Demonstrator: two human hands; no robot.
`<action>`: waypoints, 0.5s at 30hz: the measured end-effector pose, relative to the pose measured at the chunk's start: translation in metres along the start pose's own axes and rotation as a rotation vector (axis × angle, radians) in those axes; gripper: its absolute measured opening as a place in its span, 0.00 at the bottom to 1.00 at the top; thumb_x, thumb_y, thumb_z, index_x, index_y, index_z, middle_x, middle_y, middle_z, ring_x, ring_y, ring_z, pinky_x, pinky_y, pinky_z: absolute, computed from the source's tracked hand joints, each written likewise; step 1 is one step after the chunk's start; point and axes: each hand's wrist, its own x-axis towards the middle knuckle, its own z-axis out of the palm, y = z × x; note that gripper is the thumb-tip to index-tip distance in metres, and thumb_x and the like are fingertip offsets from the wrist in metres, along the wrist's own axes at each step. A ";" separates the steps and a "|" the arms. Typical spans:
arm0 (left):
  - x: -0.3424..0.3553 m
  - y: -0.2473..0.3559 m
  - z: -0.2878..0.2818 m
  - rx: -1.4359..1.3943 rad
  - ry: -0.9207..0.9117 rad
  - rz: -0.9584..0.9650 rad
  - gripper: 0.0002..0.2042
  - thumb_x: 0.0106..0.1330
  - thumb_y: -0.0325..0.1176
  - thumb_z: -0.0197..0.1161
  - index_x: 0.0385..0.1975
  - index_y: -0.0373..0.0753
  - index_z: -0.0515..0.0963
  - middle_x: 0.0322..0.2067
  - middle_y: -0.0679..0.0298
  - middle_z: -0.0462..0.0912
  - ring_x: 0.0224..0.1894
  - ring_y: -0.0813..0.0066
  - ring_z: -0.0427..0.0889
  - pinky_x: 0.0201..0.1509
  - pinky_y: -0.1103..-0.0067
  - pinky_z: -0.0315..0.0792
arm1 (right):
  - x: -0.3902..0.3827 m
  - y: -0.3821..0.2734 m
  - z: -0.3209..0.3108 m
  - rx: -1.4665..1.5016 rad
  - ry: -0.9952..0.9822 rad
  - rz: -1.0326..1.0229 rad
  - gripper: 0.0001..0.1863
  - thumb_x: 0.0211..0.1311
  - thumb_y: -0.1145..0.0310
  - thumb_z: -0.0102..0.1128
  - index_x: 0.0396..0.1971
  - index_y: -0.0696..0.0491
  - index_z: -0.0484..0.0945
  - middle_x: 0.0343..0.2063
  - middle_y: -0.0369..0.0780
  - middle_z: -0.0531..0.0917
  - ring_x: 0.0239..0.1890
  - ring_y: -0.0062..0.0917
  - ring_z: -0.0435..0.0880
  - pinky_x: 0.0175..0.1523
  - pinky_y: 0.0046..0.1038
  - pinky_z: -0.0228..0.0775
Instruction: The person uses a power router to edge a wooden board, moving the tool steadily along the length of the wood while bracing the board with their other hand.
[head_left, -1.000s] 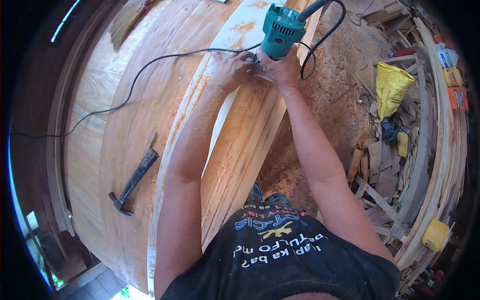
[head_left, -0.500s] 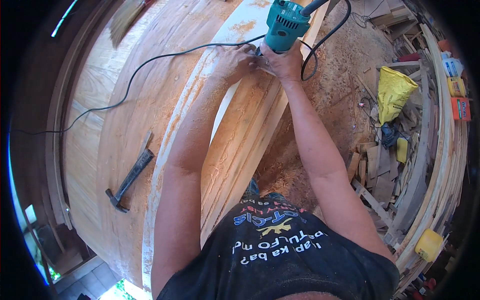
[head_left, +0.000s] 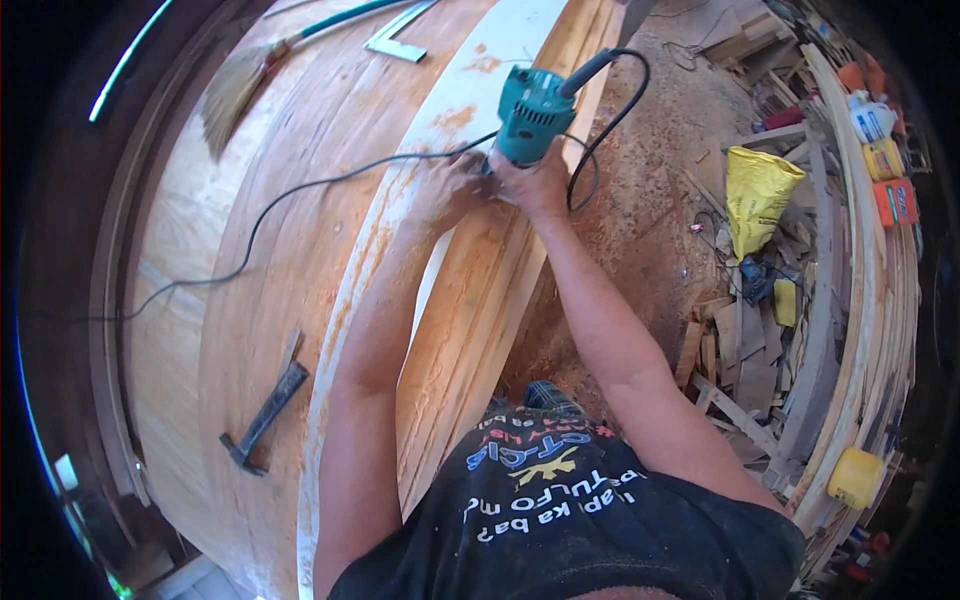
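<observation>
A teal trim router stands on the long wooden board, which has grooves and mouldings along it. My right hand is wrapped round the lower part of the router's body. At the left of its base, my left hand holds on with curled fingers, and the base is mostly hidden by both hands. The dark power cord runs left across the wood from near my left hand. Orange-brown sawdust lies on the pale strip and clings to my left forearm.
A hammer lies on the wide wooden surface at left. A soft broom and a metal square rest farther off. On the right are a yellow sack, scrap wood, stacked strips and a yellow container.
The view has tilted, so the scene sits lower and the broom and metal square show more. Both hands keep their hold on the router.
</observation>
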 end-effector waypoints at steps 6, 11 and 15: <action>0.003 -0.004 0.007 0.017 0.006 -0.031 0.10 0.58 0.47 0.64 0.38 0.58 0.84 0.59 0.71 0.71 0.69 0.65 0.62 0.63 0.33 0.45 | 0.004 0.001 0.002 0.019 -0.030 0.014 0.33 0.40 0.53 0.76 0.41 0.57 0.70 0.33 0.47 0.83 0.38 0.41 0.84 0.44 0.38 0.76; 0.013 -0.004 0.002 -0.021 -0.041 -0.055 0.12 0.57 0.47 0.65 0.41 0.59 0.83 0.59 0.75 0.70 0.68 0.67 0.63 0.61 0.31 0.44 | 0.015 0.012 0.003 0.013 -0.017 -0.052 0.34 0.39 0.52 0.76 0.42 0.57 0.70 0.33 0.47 0.83 0.38 0.41 0.85 0.44 0.37 0.77; 0.016 -0.016 0.007 0.063 0.006 -0.064 0.14 0.58 0.46 0.64 0.44 0.59 0.81 0.58 0.77 0.72 0.65 0.69 0.67 0.59 0.31 0.49 | 0.019 0.005 0.008 0.006 -0.032 -0.024 0.36 0.39 0.51 0.77 0.42 0.57 0.68 0.34 0.47 0.84 0.38 0.39 0.86 0.43 0.36 0.78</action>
